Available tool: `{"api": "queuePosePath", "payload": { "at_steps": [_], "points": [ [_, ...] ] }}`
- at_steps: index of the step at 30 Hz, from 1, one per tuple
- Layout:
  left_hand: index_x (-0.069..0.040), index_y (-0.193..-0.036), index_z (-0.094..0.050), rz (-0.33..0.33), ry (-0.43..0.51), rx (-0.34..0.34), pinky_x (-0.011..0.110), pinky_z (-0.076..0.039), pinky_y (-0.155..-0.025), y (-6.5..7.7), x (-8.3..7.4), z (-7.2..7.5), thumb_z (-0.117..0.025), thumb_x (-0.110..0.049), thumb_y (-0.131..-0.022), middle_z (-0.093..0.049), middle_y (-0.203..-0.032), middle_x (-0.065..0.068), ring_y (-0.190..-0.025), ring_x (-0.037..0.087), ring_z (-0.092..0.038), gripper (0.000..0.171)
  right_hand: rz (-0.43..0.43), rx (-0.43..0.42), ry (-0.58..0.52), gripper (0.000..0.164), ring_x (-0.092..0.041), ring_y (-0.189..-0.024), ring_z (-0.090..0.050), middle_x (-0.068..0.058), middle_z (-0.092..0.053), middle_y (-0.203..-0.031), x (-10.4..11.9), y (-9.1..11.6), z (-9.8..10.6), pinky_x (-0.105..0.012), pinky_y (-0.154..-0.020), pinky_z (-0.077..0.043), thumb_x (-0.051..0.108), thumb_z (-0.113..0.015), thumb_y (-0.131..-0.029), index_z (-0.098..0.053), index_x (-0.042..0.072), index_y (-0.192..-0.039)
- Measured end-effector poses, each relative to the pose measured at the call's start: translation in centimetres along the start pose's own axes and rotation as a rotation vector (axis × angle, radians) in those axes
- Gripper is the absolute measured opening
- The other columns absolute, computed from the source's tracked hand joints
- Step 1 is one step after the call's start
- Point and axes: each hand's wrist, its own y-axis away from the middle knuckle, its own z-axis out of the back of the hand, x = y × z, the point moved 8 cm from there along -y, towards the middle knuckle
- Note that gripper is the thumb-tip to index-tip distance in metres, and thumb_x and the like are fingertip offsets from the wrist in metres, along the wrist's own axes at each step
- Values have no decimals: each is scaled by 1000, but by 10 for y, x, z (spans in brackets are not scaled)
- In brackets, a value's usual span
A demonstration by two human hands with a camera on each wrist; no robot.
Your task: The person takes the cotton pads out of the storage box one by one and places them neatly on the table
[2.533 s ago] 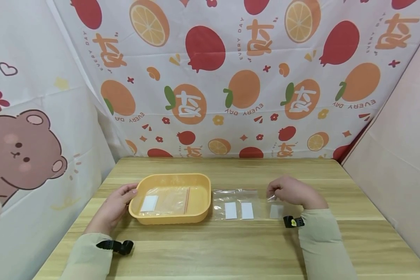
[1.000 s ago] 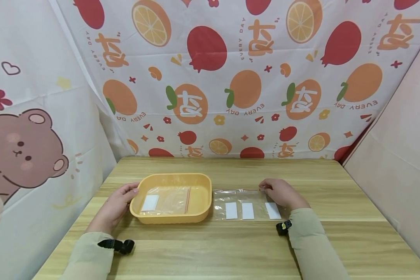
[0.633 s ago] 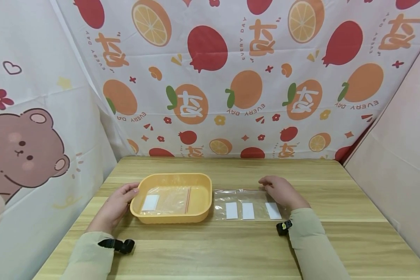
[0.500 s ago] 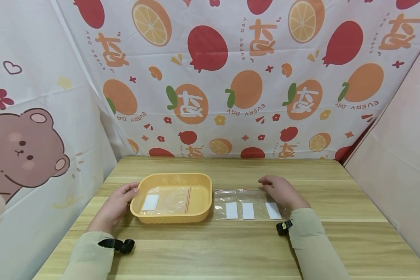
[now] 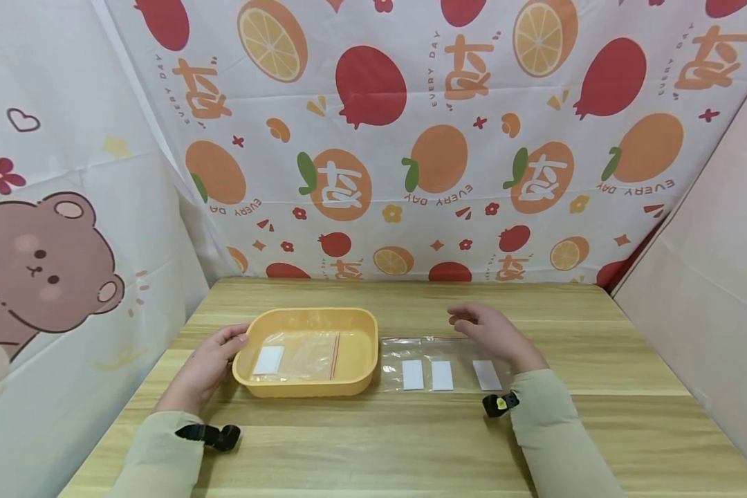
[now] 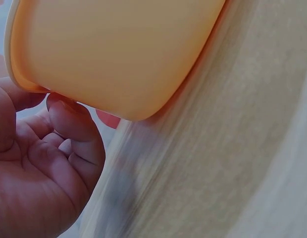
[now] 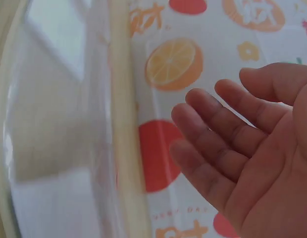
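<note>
Just beside glossy, clear bags [image 5: 427,354], 1 smooth, round-cornered yellow tray [image 5: 305,390].

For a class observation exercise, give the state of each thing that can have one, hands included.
Yellow rounded plastic tray: upright on the wooden table.
Clear plastic bag with red-striped edge, inside the tray: flat; seal unclear.
Clear plastic bags with white labels, beside the tray: flat; seals unclear.
Left hand: gripping the tray's rim.
Right hand: empty, in midair.

rounded yellow plastic tray [image 5: 305,391]: 1 | clear plastic bags [image 5: 311,356] with white labels [image 5: 413,374]: 4 | black wrist straps [image 5: 207,436]: 2 | hands [image 5: 207,364]: 2
</note>
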Motion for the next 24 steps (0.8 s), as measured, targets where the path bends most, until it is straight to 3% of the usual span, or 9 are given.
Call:
{"api": "queuePosePath", "payload": {
  "at_steps": [3, 8, 13, 19, 24],
  "points": [
    [6, -152, -32, 1, 9, 2, 30, -57, -80, 1, 0, 0, -43, -28, -111, -51, -134, 16, -99, 5, -62, 54, 10, 30, -141, 39, -26, -115, -64, -13, -65, -130, 10, 0, -7, -48, -100, -49, 23, -58, -105, -57, 10, -142],
    [5, -152, -32, 1, 18, 2, 30, -57, -79, 1, 0, 0, -43, -27, -111, -55, -127, 8, -97, 6, -63, 54, 38, 109, -506, 45, -36, -122, -60, -18, -61, -134, 28, -3, -28, -49, -103, -46, 21, -56, -106, -48, 2, -147],
    [5, -152, -32, 3, 15, -2, 30, -57, -79, 2, 1, -1, -43, -28, -111, -53, -132, 14, -97, 6, -63, 54, 50, 195, -776, 47, -38, -132, -52, -19, -54, -144, 54, -3, -57, -43, -104, -46, 19, -49, -109, -40, 1, -151],
    [5, -153, -32, 4, 22, 6, 30, -57, -79, 0, 3, -1, -43, -27, -111, -49, -136, 20, -99, 7, -63, 54, 65, 278, -967, 49, -44, -142, -36, -27, -39, -153, 93, -9, -90, -50, -111, -37, 13, -41, -110, -27, -4, -155],
    [5, -153, -31, 8, 17, 13, 31, -57, -80, -2, 4, 0, -43, -29, -111, -44, -143, 26, -102, 10, -62, 56, -11, 243, -985, 50, -41, -142, -36, -28, -35, -155, 110, -24, -117, -54, -112, -34, 12, -42, -109, -29, -3, -155]
  ]
}}
